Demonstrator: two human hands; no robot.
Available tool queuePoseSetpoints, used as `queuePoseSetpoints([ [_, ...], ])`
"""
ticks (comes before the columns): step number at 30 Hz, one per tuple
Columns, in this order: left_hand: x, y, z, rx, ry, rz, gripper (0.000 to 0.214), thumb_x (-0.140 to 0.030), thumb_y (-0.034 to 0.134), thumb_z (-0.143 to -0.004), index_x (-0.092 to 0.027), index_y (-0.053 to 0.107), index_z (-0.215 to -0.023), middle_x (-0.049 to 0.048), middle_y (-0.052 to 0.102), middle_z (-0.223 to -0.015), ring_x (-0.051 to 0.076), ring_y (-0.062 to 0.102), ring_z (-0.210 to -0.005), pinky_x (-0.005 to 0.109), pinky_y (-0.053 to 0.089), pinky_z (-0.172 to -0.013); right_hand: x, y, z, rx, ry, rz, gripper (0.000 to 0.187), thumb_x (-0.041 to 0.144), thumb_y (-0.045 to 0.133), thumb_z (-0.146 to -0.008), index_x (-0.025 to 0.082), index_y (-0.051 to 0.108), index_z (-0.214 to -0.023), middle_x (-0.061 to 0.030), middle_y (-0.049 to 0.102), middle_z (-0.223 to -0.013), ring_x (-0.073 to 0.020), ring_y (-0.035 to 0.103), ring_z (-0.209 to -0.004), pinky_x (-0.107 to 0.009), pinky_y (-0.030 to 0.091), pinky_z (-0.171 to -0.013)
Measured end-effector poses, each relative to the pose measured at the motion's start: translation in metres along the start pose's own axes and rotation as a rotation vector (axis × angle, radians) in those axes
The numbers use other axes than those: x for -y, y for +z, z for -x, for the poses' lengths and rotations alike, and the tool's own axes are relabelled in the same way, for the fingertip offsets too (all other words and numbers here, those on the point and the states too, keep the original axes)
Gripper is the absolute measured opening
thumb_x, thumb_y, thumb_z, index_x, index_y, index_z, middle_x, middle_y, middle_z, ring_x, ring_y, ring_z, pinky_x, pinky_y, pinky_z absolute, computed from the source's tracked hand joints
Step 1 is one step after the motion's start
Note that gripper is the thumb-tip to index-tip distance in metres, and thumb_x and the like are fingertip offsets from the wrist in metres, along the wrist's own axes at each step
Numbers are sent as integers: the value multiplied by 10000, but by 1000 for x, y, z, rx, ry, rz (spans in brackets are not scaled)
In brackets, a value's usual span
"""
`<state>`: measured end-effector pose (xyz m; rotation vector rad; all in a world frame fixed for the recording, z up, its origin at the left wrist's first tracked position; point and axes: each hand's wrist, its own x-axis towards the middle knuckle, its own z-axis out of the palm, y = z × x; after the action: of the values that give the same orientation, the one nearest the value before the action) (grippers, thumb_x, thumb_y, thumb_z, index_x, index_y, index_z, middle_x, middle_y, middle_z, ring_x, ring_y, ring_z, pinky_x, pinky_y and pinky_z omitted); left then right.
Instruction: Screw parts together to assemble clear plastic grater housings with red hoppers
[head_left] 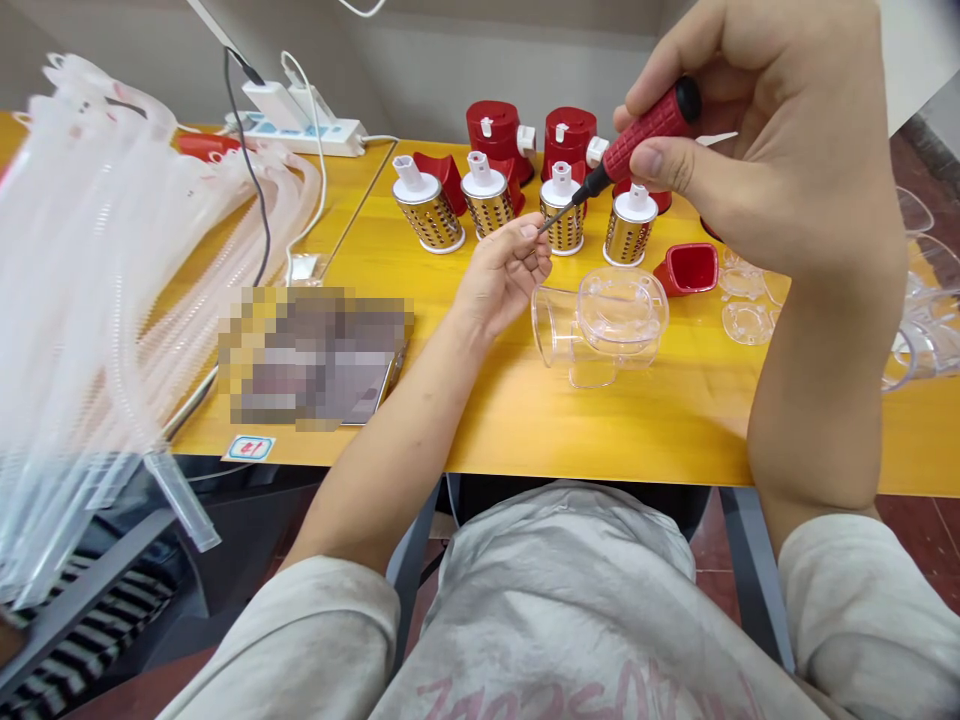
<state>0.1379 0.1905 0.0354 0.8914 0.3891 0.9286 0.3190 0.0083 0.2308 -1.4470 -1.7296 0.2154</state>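
Observation:
My right hand is raised at the upper right, closed round the red and black handle of a screwdriver. Its thin shaft points down and left to my left hand. There the thumb and fingertips are pinched together at the driver's tip; whatever sits between them is too small to make out. Just right of my left hand, a clear plastic housing with a round top and a side tube lies on the yellow table.
Several gold grater drums with white ends stand before red grater bodies. A red chute and clear discs are to the right. At left are a pile of clear tubes, a power strip and a blurred-out device.

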Motion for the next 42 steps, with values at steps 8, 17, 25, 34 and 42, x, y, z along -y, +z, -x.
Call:
queuePoseSetpoints([
  [8, 2, -2, -1, 20, 19, -18, 294, -366, 975, -915, -228, 829, -1129, 17, 870, -969, 147, 852, -954, 215, 688, -844, -2, -3, -2, -3, 27, 38, 454, 446, 833, -904, 157, 758, -1245, 3, 715, -1283, 42, 759, -1101, -23, 629, -886],
  [17, -6, -1, 2, 13, -7, -150, 367, -425, 974, -870, -254, 811, -1151, 38, 821, -986, 172, 817, -969, 277, 680, -869, -4, -1, 1, -38, -2, -30, 475, 446, 870, -873, 133, 787, -1220, -8, 723, -1252, 19, 760, -1073, -34, 629, -880],
  [25, -1, 0, 0, -16, 1, -120, 333, -421, 976, -859, -263, 834, -1115, 33, 848, -993, 135, 764, -873, 250, 663, -813, 0, -1, 2, -43, 2, -22, 532, 512, 841, -906, 113, 784, -1253, -18, 720, -1230, 24, 757, -1090, -32, 609, -866],
  [34, -9, 9, 6, 2, -55, -94, 253, -329, 954, -847, -250, 855, -1067, 13, 815, -932, 108, 707, -792, 225, 643, -763, -3, -1, -1, -44, 13, -8, 515, 498, 863, -874, 151, 786, -1247, -4, 728, -1203, 27, 748, -1070, -49, 617, -872],
  [42, -8, 11, 5, -1, -40, -135, 200, -304, 908, -915, -237, 815, -1079, 8, 804, -945, 93, 722, -786, 233, 634, -775, -2, 2, 0, -58, 9, -18, 486, 454, 871, -856, 149, 791, -1227, -5, 728, -1196, 32, 747, -1052, -72, 596, -844],
])
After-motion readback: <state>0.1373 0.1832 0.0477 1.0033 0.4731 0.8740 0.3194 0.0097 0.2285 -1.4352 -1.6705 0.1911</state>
